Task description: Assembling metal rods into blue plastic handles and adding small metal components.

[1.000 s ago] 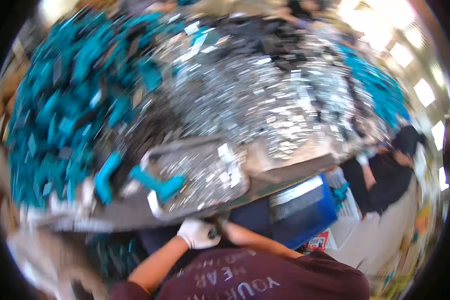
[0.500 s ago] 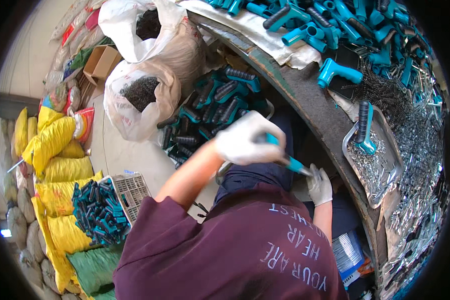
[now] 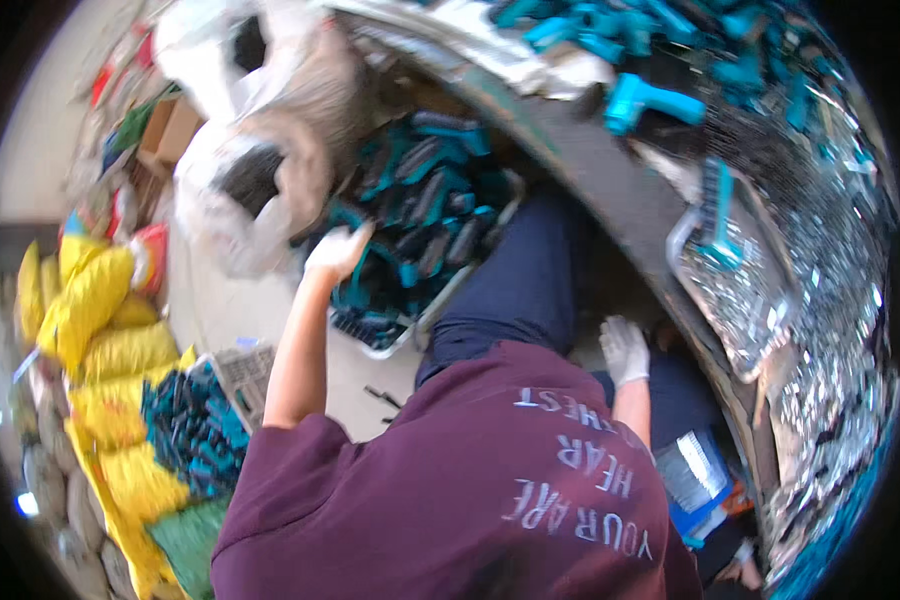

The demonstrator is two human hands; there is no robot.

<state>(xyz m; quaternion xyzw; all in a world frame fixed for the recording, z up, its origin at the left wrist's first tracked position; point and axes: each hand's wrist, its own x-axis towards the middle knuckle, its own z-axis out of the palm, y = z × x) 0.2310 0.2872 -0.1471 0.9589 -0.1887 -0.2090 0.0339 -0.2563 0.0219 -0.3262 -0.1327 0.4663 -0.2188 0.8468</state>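
My left hand (image 3: 338, 252), in a white glove, reaches out at the left rim of a crate (image 3: 390, 350) heaped with teal-and-black pistol-shaped handles (image 3: 425, 200). Its fingers are curled on one teal handle (image 3: 345, 214) at the heap's edge; motion blur hides the exact grip. To the right, my right hand (image 3: 625, 350), also gloved in white, is held low beside my dark trouser leg (image 3: 515, 275) and under the bench edge. Its fingers are apart and nothing shows in them.
The bench (image 3: 620, 205) curves along the right, bearing teal housings (image 3: 650, 105), shiny metal parts (image 3: 830, 370) and a metal tray (image 3: 685, 265) with a teal-and-black handle (image 3: 718, 215) on it. White bags (image 3: 195, 215), yellow sacks (image 3: 100, 290) and another filled basket (image 3: 240, 385) stand left.
My left hand has swung away from my right hand, leftward to the crate, carrying the teal handle. My right hand has let go of its metal end and opened. The view has shifted and blurred.
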